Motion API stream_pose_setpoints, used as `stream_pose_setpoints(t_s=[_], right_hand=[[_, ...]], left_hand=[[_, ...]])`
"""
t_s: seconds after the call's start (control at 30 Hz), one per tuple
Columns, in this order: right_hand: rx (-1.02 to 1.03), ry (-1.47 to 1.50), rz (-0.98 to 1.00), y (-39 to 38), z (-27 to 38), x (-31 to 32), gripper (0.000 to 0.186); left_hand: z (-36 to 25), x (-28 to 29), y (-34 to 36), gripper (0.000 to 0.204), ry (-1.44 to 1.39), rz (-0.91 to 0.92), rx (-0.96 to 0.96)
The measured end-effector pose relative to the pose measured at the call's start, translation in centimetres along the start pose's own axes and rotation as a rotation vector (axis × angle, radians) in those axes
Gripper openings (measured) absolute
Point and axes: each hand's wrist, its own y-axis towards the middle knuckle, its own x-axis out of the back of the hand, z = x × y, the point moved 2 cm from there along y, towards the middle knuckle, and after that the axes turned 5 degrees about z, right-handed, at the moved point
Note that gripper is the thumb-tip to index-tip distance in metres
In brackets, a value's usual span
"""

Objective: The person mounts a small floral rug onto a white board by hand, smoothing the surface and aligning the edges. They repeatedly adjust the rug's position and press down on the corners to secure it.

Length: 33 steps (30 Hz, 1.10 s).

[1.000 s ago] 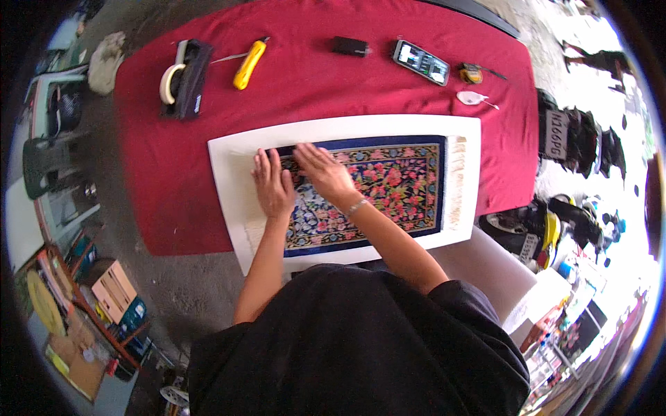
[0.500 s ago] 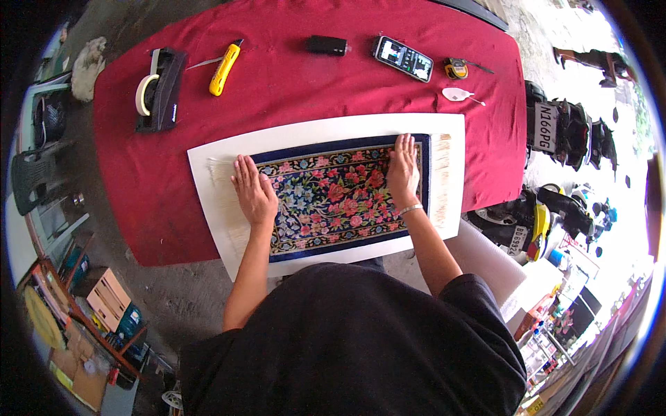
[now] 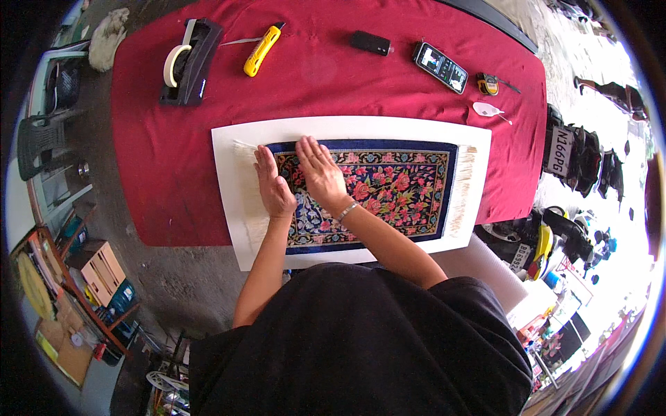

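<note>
A small floral rug (image 3: 388,187) with a dark blue border and pale fringes lies flat on a white board (image 3: 232,208). Along the rug's left end, beside the fringe (image 3: 253,194), rests my left hand (image 3: 275,187), its fingers stretched out. My right hand (image 3: 320,173), with a bracelet at the wrist, lies on the rug's upper left part, fingers extended and close together. Neither hand grips anything. The forearms cover part of the rug's lower left side.
On the red cloth (image 3: 166,152) beyond the board are a tape dispenser (image 3: 198,62), yellow utility knife (image 3: 263,52), black box-shaped object (image 3: 370,42), phone (image 3: 442,67), tape measure (image 3: 488,84) and white tag (image 3: 488,109). Motorcycles (image 3: 572,149) stand at right; a shelf (image 3: 76,277) is at lower left.
My right hand has moved left across the rug, from its right end to near my left hand. The whole view has shifted a little, so the table appears farther right.
</note>
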Motion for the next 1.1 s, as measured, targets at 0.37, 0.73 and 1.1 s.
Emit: stream_pose_setpoints(t_s=[0.37,0.73,1.1], right_hand=[[0.162,0.057,0.116,2.9,2.0,-2.3,0.060],[-0.299,-0.150,-0.149,-11.7,-16.1,11.4,0.051],[-0.512,-0.348,-0.139,-10.4,-16.7,8.5,0.052]], left_hand=[[-0.1,-0.1,0.4,0.072,0.062,-0.009,-0.051],[-0.9,-0.7,0.5,0.054,0.454,0.084,-0.042],[-1.0,-0.8,0.7,0.055,0.468,0.087,-0.031]])
